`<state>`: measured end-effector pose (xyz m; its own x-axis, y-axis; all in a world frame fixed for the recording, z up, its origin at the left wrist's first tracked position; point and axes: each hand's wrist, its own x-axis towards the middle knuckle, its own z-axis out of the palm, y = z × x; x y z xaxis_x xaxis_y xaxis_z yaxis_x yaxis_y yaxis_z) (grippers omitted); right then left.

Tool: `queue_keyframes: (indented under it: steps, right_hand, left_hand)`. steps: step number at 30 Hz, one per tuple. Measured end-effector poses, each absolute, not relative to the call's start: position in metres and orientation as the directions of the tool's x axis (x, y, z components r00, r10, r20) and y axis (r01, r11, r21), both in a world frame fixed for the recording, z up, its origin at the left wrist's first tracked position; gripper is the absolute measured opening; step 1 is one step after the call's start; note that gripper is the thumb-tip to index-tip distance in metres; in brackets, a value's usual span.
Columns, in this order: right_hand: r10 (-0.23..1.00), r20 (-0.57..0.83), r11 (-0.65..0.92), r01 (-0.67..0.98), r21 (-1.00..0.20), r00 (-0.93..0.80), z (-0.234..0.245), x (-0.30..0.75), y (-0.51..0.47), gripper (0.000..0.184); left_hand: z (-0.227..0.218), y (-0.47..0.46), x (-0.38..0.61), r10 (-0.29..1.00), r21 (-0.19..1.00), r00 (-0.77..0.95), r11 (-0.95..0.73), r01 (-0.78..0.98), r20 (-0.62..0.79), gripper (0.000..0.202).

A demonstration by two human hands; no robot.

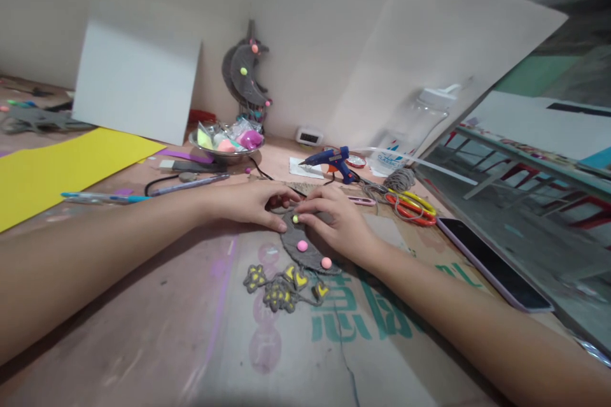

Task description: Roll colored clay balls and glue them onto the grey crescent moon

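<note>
A grey yarn-covered crescent moon lies on the cardboard in front of me. Two pink pom-poms sit on its middle and lower end. My left hand grips the moon's upper edge, thumb on its face and fingers curled behind. With thumb and fingertips, my right hand pinches a small yellow-green pom-pom against the moon's upper part. Just below, grey yarn flowers and hearts with yellow centres lie bunched together, partly touching the moon's lower edge.
Behind the hands are a blue glue gun, a metal bowl of bagged pom-poms and a finished-looking moon ornament. Scissors, a phone and a clear bottle stand right. Yellow sheet and pens lie left.
</note>
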<state>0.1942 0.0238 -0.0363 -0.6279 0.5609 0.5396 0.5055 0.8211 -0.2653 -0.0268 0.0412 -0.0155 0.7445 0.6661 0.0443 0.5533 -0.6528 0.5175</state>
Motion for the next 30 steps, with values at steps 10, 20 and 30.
queue_keyframes:
  steps: [10,20,30]
  right_hand:
    - [0.574,0.523,0.817,0.478,-0.322,-0.630,-0.039,0.190,0.022,0.006]
    - [0.830,0.433,0.556,0.581,-0.595,-0.350,-0.038,0.197,0.035,0.013]
    - [0.802,0.479,0.597,0.509,-0.620,-0.356,-0.033,0.197,0.026,0.021]
  left_hand:
    - [-0.015,0.041,-0.026,0.655,0.547,0.755,-0.642,0.536,0.029,0.052]
    - [-0.029,0.040,-0.020,0.755,0.538,0.572,-0.642,0.547,0.320,0.029]
    - [-0.037,0.027,-0.018,0.464,0.124,0.621,-0.851,0.510,0.632,0.021]
